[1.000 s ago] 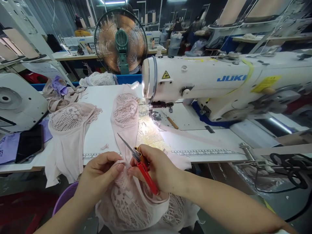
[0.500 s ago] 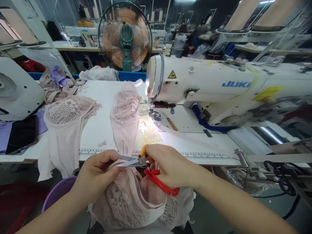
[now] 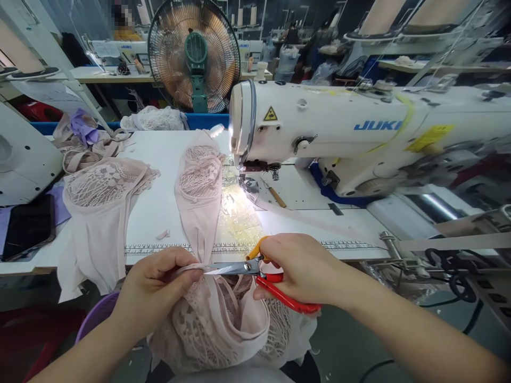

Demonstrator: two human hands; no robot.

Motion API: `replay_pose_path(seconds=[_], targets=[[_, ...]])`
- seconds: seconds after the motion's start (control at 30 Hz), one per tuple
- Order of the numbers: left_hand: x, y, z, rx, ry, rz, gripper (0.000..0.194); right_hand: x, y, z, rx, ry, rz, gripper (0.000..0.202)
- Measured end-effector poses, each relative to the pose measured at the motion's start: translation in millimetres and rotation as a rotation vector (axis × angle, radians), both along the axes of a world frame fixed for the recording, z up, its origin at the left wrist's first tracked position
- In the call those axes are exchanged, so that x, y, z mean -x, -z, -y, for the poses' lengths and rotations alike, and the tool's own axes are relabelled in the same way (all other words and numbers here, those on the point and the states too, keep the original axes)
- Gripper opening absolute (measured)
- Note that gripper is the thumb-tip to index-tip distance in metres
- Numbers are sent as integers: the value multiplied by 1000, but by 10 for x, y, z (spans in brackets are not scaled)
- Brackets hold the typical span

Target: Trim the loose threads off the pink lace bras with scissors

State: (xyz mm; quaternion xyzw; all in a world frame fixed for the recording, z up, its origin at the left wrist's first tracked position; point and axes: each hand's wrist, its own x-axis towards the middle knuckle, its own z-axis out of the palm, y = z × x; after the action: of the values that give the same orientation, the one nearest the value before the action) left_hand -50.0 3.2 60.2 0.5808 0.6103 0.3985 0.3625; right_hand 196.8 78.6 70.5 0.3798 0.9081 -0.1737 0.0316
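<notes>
My left hand (image 3: 159,287) pinches the edge of a pale pink lace garment (image 3: 223,330), which hangs over my lap below the table edge. In my right hand (image 3: 303,266) are scissors (image 3: 287,299) with red and orange handles. Their blades point left, look nearly closed, and have their tips at the fabric by my left fingertips. Behind the hands, a pink lace piece (image 3: 199,183) lies on the white table (image 3: 151,213), its narrow end reaching the front edge. A second lace piece (image 3: 101,213) lies farther left and hangs over the edge.
A JUKI sewing machine (image 3: 331,119) spans the right side, with a wooden-handled tool (image 3: 277,197) near its needle. A phone (image 3: 29,227) lies at the left. Behind stands a fan (image 3: 195,50). A purple bin (image 3: 96,314) is below the table.
The scissors and my right hand have moved right, and the blades have come closer together. My left hand still holds the fabric edge. The whole view has shifted slightly.
</notes>
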Motion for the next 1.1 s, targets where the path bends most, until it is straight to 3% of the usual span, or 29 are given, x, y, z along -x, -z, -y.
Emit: replay_pose_path(seconds=[0.4, 0.7, 0.97, 1.1], targets=[[-42, -10, -77, 361, 131, 224, 23, 39, -116, -19, 110, -10, 65, 36], [2, 8, -89, 434, 174, 234, 27, 66, -173, 6, 157, -19, 76, 31], [39, 60, -91, 496, 153, 450, 36, 117, -189, 64, 134, 18, 137, 30], [41, 51, -90, 503, 158, 456, 36, 113, -186, 84, 136, 16, 144, 35]])
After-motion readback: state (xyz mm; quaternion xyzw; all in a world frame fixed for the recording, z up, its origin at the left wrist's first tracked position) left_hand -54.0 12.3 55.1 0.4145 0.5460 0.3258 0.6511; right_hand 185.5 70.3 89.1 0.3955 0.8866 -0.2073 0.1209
